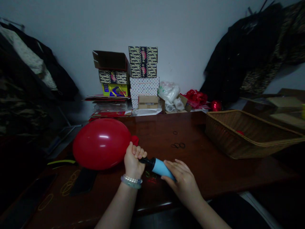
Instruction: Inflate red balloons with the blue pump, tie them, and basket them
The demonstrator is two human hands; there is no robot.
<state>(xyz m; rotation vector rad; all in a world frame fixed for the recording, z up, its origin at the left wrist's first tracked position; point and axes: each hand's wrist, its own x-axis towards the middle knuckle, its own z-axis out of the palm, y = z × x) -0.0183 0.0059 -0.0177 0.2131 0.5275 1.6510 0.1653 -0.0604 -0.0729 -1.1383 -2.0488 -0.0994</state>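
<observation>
A large inflated red balloon point(102, 144) lies on its side above the dark table, its neck end toward my left hand point(134, 157). That hand is closed around the balloon's neck and the black nozzle end of a hand pump point(162, 168). The pump has a light blue barrel and slants down to the right. My right hand point(182, 181) is wrapped over the barrel's lower right end, thumb below and fingers above. A bit of red rubber point(135, 140) shows just behind my left hand.
A wicker basket point(252, 144) stands at the right, with something red inside. Black rings point(178, 145) and yellow bands point(69, 184) lie on the table point(190, 127). Stacked boxes point(144, 82) and plastic bags point(169, 92) line the back; clothes hang on both sides.
</observation>
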